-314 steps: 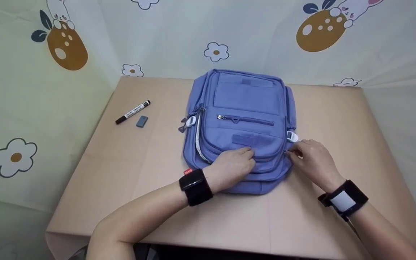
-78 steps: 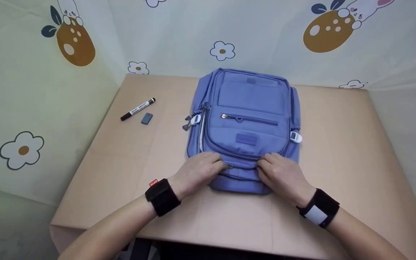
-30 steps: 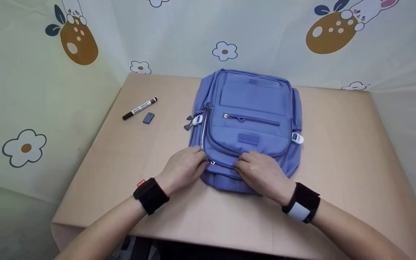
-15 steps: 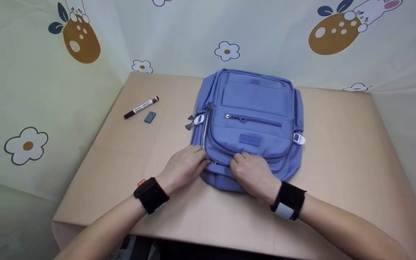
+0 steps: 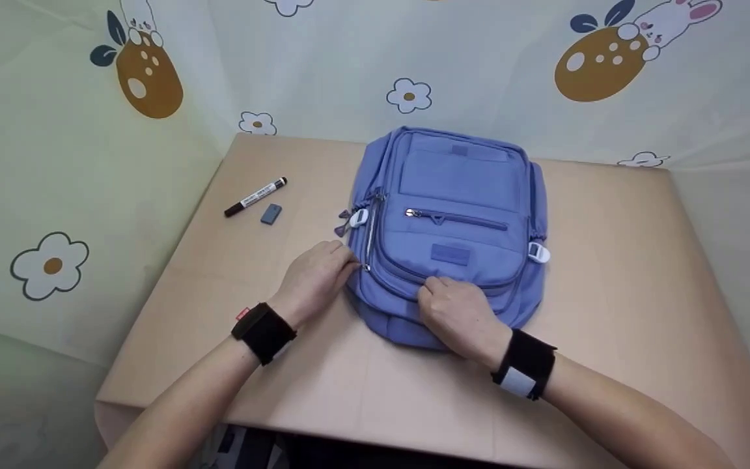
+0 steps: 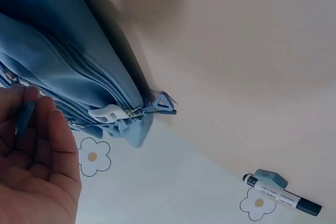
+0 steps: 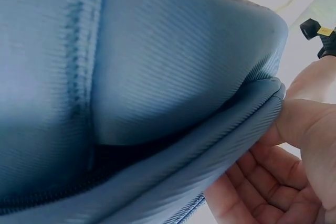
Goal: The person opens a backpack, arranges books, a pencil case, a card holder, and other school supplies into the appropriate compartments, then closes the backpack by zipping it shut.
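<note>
A blue backpack lies front side up on the table, its bottom toward me. At its lower left edge my left hand pinches a zipper pull, whose blue tab shows between the fingers in the left wrist view. The metal slider sits just beyond those fingertips, on the curved zipper of a front compartment. Curled fingers of my right hand grip the fabric near the bottom of that compartment. Seen from the right wrist, thumb and fingers hold a piped seam; the fingertips are partly hidden behind it.
A black-and-white marker and a small blue-grey block lie left of the bag on the tan-covered table. White strap buckles stick out at the bag's sides. Patterned cloth encloses the back and sides.
My left hand has drawn the slider leftward along the bag's bottom, then up round the lower left corner. The right hand has moved from the right side to the bottom middle and holds there.
</note>
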`<state>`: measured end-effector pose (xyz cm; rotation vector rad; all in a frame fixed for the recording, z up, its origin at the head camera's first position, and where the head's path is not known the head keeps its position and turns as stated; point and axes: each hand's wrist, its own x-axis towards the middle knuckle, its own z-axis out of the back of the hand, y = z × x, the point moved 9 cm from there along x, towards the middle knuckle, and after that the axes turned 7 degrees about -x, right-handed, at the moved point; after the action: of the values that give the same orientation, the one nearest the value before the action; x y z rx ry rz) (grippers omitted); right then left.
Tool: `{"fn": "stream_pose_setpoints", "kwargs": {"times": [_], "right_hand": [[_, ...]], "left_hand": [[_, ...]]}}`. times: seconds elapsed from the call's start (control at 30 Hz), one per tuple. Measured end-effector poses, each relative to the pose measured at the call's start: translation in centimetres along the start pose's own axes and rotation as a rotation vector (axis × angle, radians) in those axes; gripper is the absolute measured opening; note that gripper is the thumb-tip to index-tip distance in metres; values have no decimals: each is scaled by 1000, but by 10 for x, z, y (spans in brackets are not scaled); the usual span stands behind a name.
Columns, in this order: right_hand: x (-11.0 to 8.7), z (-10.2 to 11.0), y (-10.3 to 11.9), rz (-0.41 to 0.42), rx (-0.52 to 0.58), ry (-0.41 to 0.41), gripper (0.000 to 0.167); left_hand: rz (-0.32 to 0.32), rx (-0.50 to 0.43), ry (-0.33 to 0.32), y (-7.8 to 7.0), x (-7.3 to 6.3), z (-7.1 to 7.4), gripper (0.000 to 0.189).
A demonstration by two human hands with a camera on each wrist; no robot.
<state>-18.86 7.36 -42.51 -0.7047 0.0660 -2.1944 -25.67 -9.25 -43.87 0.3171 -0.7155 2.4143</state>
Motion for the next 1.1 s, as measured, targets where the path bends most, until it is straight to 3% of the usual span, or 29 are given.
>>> {"fn": "stream_pose_setpoints", "kwargs": {"times": [0.3,0.63,0.8,1.0,1.1], "right_hand": [[-2,-3,2,-3,19,5,13],[3,-4,-1,-14,24,50,17],[16,0,0,-9,51,93,20],[40,7,13,35,56,73,17],[51,0,21,63,31,100,13]], "left_hand": [[41,-5,-28,13,9,1,6],[-23,2,-39,7,9,-2,7],[-4,9,-11,6,10,-6,5],[-16,-8,-52,4,10,-4,4],[-9,-12,-60,4,10,-3,4]]}}
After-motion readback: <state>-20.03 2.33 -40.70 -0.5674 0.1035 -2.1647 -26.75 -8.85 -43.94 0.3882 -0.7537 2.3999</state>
